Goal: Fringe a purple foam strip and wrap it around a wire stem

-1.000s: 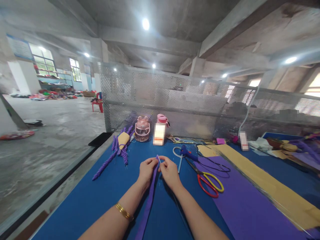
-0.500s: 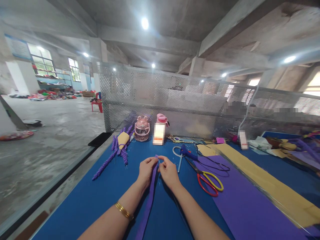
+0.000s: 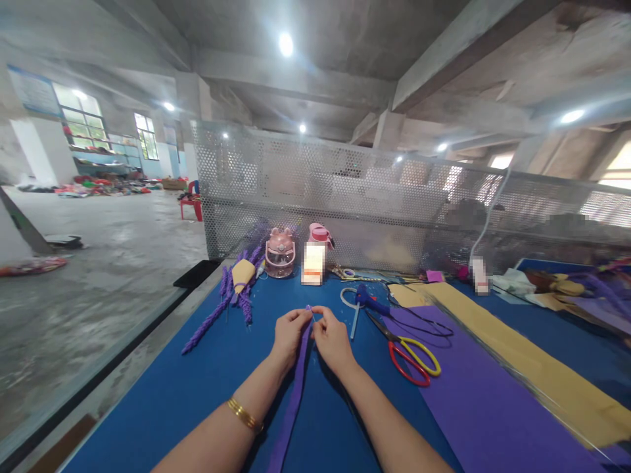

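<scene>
A long purple strip (image 3: 290, 414) runs from the table's near edge up to my fingertips. My left hand (image 3: 290, 335) is closed, pinching the strip's upper end between thumb and forefinger. Close against it, my right hand (image 3: 334, 338) is closed in a pinch at the same end. A thin pale wire (image 3: 314, 318) shows at my right fingertips; how it meets the strip is too small to make out. Scissors (image 3: 407, 358) with one red and one yellow handle lie right of my right hand, near a glue gun (image 3: 367, 299) with a pale glue stick (image 3: 354, 322).
Purple sheet (image 3: 458, 381) and yellow paper (image 3: 517, 348) spread along the right. Purple flower stems with a yellow wrap (image 3: 243, 276) lie at the back left. A pink bottle (image 3: 280, 253) and a bright phone-like screen (image 3: 313, 263) stand before the perforated metal partition (image 3: 315, 184).
</scene>
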`<state>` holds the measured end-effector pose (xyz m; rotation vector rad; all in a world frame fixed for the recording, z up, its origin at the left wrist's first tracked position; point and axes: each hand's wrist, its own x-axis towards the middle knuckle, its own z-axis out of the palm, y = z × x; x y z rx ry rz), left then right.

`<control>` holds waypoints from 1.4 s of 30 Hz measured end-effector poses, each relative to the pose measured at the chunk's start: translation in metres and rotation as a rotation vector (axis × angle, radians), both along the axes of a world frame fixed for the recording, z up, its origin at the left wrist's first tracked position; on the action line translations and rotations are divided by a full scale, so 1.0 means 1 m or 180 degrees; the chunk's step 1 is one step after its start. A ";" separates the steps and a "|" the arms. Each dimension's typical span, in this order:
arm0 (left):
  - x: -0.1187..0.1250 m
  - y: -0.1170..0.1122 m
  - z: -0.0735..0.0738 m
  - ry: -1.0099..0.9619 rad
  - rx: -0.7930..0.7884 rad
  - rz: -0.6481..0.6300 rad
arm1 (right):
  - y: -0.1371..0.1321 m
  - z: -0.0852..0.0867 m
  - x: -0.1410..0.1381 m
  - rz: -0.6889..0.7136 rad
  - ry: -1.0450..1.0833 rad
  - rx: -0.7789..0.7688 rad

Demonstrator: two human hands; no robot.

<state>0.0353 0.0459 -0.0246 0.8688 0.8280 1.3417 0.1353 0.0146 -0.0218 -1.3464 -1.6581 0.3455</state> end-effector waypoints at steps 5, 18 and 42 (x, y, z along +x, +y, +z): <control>0.000 0.000 0.002 -0.0034 -0.0012 0.0000 | 0.001 0.000 0.000 0.0028 -0.0029 0.0003; -0.001 -0.001 0.001 -0.0046 -0.0008 -0.0087 | -0.003 0.001 0.002 0.0204 -0.0011 -0.0016; -0.004 0.002 -0.003 0.0197 0.0088 0.0141 | -0.001 -0.003 0.003 0.0483 0.0935 -0.0660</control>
